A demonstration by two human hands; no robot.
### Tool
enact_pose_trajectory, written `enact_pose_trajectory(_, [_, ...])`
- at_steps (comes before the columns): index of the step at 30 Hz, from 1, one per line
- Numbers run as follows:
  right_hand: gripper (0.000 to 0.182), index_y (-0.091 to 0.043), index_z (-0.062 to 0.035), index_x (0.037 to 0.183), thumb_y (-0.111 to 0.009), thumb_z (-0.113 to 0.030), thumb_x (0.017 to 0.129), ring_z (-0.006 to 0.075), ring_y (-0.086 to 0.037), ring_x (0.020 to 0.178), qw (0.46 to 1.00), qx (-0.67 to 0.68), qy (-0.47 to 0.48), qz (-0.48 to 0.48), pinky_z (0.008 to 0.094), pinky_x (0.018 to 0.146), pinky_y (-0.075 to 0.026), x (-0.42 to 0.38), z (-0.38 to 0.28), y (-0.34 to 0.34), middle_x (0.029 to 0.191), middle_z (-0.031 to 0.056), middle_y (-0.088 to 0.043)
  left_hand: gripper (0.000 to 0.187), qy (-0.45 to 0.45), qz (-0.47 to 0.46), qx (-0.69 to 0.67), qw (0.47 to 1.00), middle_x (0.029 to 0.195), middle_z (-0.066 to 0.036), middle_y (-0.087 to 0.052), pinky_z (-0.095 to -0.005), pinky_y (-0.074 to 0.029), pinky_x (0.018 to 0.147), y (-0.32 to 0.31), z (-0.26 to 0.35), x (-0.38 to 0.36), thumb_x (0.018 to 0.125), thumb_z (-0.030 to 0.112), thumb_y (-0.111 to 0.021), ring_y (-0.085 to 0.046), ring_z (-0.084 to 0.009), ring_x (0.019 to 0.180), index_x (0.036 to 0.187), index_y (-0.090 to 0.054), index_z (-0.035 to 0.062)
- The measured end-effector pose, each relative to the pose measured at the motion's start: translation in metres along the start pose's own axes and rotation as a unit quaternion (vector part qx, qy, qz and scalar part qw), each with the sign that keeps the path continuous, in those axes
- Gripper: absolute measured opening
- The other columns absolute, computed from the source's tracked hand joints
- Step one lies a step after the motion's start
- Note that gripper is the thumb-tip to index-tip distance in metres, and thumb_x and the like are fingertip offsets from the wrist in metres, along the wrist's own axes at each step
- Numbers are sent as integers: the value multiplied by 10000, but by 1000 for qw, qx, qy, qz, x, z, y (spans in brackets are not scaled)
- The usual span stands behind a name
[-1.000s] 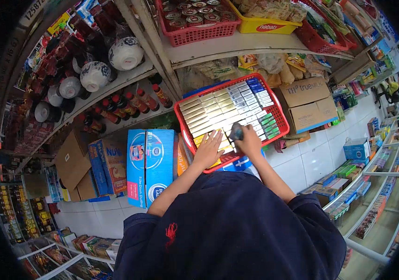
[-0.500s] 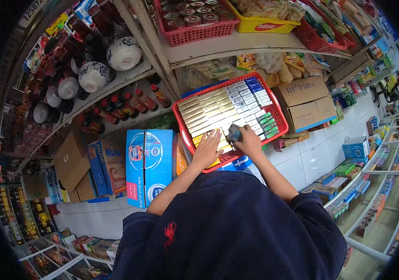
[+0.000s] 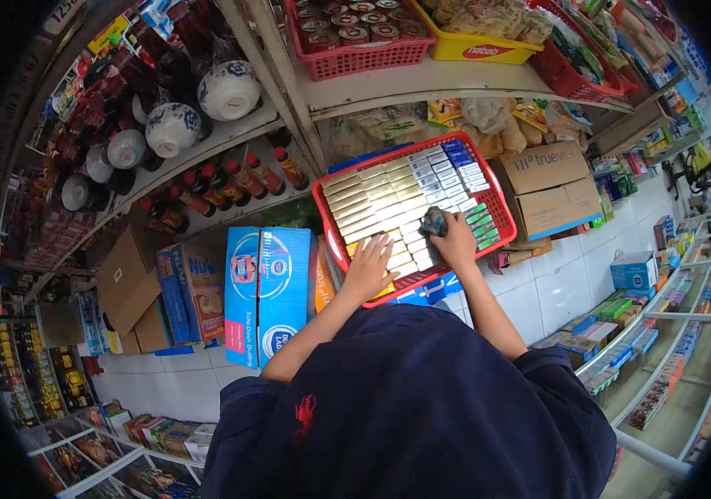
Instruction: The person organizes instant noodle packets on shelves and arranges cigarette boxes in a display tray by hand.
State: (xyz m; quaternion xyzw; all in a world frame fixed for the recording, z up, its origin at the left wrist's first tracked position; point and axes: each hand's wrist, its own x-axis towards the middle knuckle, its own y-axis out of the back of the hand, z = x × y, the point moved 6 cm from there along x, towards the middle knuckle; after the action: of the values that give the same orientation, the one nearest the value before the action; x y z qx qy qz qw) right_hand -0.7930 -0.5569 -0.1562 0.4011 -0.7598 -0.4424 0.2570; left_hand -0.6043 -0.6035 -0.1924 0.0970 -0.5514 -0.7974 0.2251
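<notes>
A red plastic basket (image 3: 325, 218) full of flat boxes in rows stands tilted in front of me. My left hand (image 3: 369, 264) lies flat, fingers spread, on the boxes at the basket's near left corner. My right hand (image 3: 456, 239) grips a small dark cloth (image 3: 432, 222) and presses it on the boxes near the basket's right side, beside the green-ended packs (image 3: 482, 222).
A blue milk carton case (image 3: 267, 291) stands left of the basket. Cardboard boxes (image 3: 549, 187) sit to its right. Sauce bottles (image 3: 239, 179) and ceramic bowls (image 3: 229, 89) line the left shelf. Above, a red basket of cans (image 3: 355, 33). Glass display racks (image 3: 671, 324) stand at right.
My right hand has slid the cloth up and to the right across the boxes. My left hand has stayed on the near corner.
</notes>
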Motion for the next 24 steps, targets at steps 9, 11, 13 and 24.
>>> enact_pose_trajectory(9, [531, -534, -141, 1086, -722, -211, 594, 306, -548, 861, 978, 10, 182, -101, 399, 701, -475, -9, -73, -30, 913, 121, -509, 997, 99, 17, 23, 995, 1389, -190, -232, -529, -70, 1054, 10, -1, -12, 645, 563, -633, -167, -311, 1315, 1329, -239, -48])
enact_pose_trajectory(11, [573, -520, -147, 1111, -724, -204, 578, 306, -553, 866, 970, -31, 201, -133, 399, 696, -481, -16, -83, -36, 938, 124, -511, 1006, 115, 22, 33, 993, 1394, -188, -230, -510, -65, 1061, 8, -3, -12, 634, 556, -640, -167, -320, 1314, 1326, -241, -55])
enact_pose_trajectory(13, [549, -539, -130, 1082, -723, -214, 571, 300, -550, 861, 965, -41, 211, -151, 398, 704, -480, -24, -81, -35, 947, 120, -510, 1000, 119, 29, 28, 992, 1388, -186, -243, -510, -71, 1060, 7, -4, -12, 633, 548, -643, -175, -320, 1312, 1325, -245, -54])
enact_pose_trajectory(24, [542, -573, -144, 1095, -708, -267, 585, 297, -589, 825, 908, -55, 272, -312, 395, 693, -489, -33, -63, -27, 997, 97, -546, 1034, 109, 18, 41, 993, 1390, -196, -245, -527, -76, 1050, 5, -4, -12, 623, 598, -632, -191, -326, 1309, 1330, -242, -47])
